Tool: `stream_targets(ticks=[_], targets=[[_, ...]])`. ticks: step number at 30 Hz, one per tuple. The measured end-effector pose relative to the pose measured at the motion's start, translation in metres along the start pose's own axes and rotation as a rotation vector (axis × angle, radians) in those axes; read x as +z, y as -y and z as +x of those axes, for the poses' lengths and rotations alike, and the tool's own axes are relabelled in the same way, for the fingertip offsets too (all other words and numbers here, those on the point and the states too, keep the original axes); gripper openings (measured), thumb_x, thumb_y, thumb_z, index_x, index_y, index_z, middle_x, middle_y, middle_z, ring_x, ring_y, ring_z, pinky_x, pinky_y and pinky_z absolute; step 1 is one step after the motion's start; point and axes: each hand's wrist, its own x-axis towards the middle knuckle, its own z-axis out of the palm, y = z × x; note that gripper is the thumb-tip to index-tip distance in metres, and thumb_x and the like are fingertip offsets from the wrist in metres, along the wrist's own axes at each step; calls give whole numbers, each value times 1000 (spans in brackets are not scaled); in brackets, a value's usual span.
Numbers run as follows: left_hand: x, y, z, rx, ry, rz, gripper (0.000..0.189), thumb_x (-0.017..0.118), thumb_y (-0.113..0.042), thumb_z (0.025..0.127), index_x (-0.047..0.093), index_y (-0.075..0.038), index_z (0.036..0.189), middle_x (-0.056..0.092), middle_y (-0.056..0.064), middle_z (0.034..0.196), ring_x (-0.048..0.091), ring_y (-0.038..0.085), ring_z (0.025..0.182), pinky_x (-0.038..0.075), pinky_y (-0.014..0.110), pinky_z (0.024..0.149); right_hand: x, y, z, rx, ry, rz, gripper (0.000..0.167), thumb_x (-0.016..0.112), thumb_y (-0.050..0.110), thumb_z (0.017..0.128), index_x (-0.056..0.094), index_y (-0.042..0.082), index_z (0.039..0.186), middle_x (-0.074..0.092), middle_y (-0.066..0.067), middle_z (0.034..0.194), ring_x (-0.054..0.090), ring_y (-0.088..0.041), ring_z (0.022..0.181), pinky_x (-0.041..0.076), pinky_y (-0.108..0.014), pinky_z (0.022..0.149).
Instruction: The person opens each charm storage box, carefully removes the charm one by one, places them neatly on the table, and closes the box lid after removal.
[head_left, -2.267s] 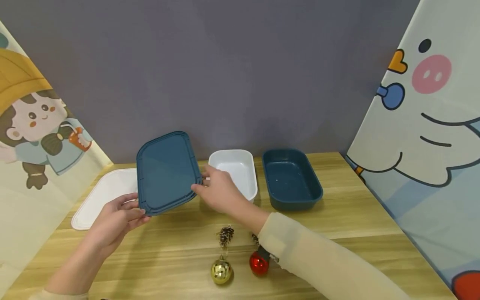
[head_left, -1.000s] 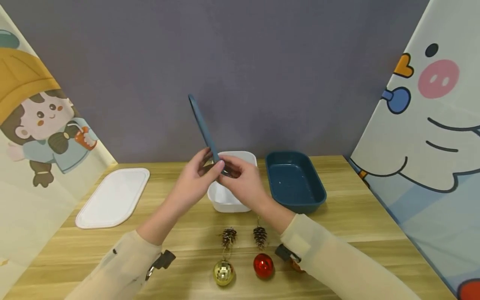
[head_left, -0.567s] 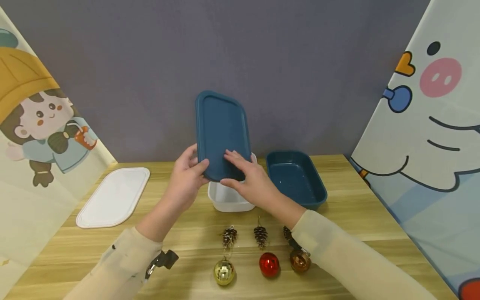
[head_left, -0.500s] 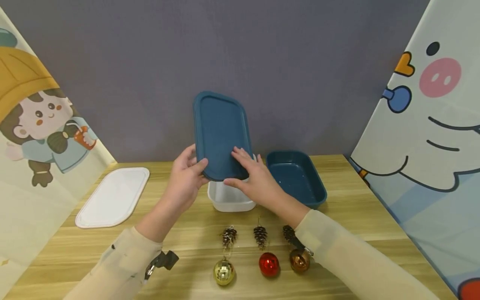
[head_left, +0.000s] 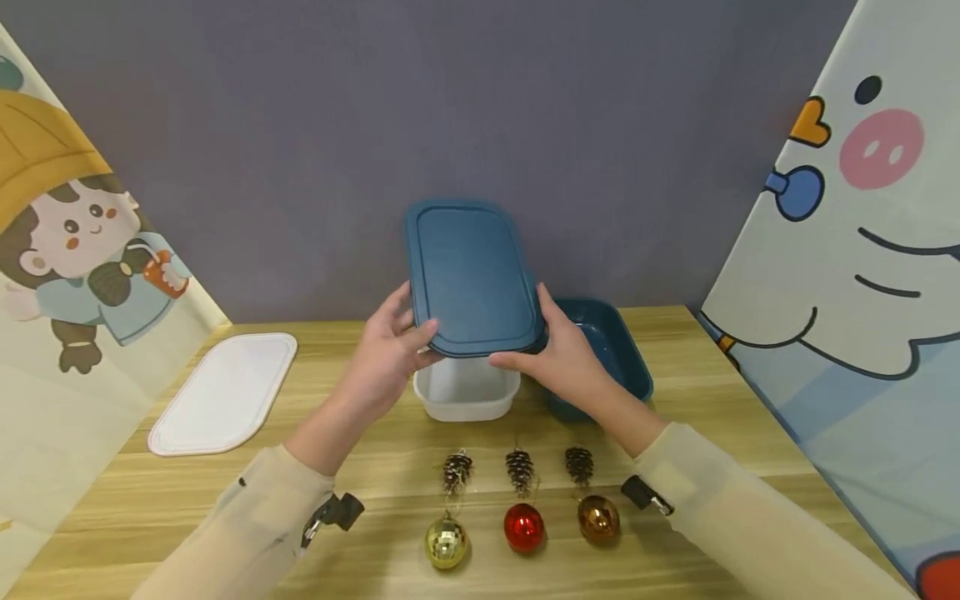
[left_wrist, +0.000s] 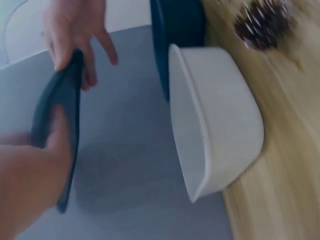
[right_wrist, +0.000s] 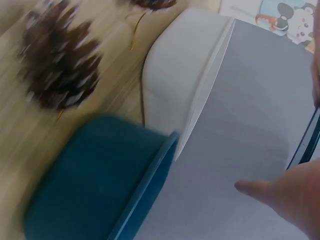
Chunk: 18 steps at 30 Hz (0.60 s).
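A dark blue rectangular lid (head_left: 477,279) is held up over the white box (head_left: 467,410), tilted, its far edge raised. My left hand (head_left: 384,357) grips its lower left corner, thumb on the near face, other fingers mostly behind. At the lower right corner is my right hand (head_left: 567,357), its fingers along the right edge and its thumb stretched under the near edge. In the left wrist view the right hand (left_wrist: 77,30) has the lid's edge between its fingers. The dark blue box (head_left: 617,350) stands to the right, partly covered by the right hand.
A white lid (head_left: 223,393) lies flat at the left. Before the boxes, pine cones (head_left: 519,472) lie in a row, with a gold bauble (head_left: 446,542), a red bauble (head_left: 523,527) and a copper bauble (head_left: 598,518) nearer. A grey panel (head_left: 480,125) rises behind.
The blue lid has come from the left to above the white box, turned over edge-on, then tipped flatter and slightly right. My right hand has shifted from its face to the right corner.
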Motion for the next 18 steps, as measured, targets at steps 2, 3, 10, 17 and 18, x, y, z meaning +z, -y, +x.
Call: stream_targets(ticks=[2,3,10,17,18], targets=[[3,5,4,-7,39,168,92,70,-11,103,12,-29,172,44,12,167,63,31,135,61,46,104,-8,-5,-3,1,-12,-41,135,88,59,82,-5,23,172,5,-4,181,13,-36,168,29,-65,129],[6,8,6,2,60,257,101,77,-14,99,10,-32,172,40,8,169,58,33,141,58,50,107,-12,-7,-4,0,-18,-64,135,88,60,82,-5,22,172,4,-4,181,12,-36,168,28,-65,129],[38,27,19,75,74,670,132,91,-40,86,-8,-27,172,19,6,180,38,34,159,44,59,121,-38,-28,-15,11,-57,-173,137,85,65,82,-6,17,172,1,-7,181,12,-41,167,26,-68,128],[70,51,37,188,82,750,127,95,-38,81,8,-23,173,51,10,163,54,34,147,48,54,119,-55,-61,-27,34,-80,-206,137,82,68,83,-6,12,172,3,-15,180,14,-47,165,27,-71,126],[73,56,39,196,90,762,126,96,-39,80,11,-23,172,53,10,161,54,34,146,47,53,119,-58,-65,-29,42,-84,-211,136,82,68,83,-6,13,172,4,-16,180,15,-48,165,28,-72,125]])
